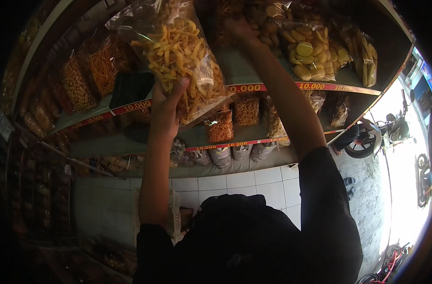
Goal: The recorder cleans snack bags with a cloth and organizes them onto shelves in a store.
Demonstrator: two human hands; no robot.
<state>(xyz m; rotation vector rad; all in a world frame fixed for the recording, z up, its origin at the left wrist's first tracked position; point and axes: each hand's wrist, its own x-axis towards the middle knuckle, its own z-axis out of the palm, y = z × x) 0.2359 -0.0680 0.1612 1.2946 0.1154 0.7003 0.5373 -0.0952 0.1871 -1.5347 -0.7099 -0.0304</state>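
My left hand (168,106) is closed around the lower side of a clear plastic bag of yellow strip-shaped snacks (182,53), its thumb pressed on the front. The bag is held up before the shelf unit, tilted, and its top leaves the picture. My right hand (239,30) reaches deep over the upper shelf (233,65), among dim snack bags. Its fingers are in shadow, so I cannot see whether they grip anything. To the right of that hand, a bag of round yellow chips (306,53) stands on the same shelf.
A red price strip (315,86) edges the upper shelf. Bags of orange sticks (101,62) and peanuts (77,83) stand left, beside a dark cloth-like item (130,88). Lower shelves hold orange snacks (219,127) and wrapped bags (221,156). A plastic crate (175,213) sits on the tiled floor.
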